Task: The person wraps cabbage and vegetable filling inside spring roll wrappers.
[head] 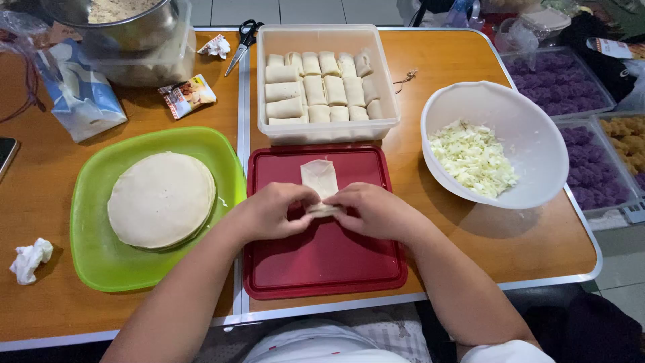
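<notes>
Orange-brown worktop (443,60) with a pale metal edge fills the view, its two halves meeting in a seam beside the green tray (94,255). On a red board (322,262) near the front edge lies a wrapper (320,176), its far end flat and its near end rolled up. The left hand (272,212) and the right hand (376,212) meet over that rolled end, fingers (306,200) of both pinched together on the wrapper. Just beyond the board stands a clear box (329,131) holding finished rolls (316,87) in rows. A stack of round wrappers (161,199) sits on the green tray to the left. To the right, a white bowl (524,128) holds shredded cabbage (472,158). Scissors (243,42) lie at the far edge, beside a metal pot (127,27). A crumpled tissue (28,259) rests at the left, and clear tubs of purple balls (557,84) stand off to the right, past the worktop
</notes>
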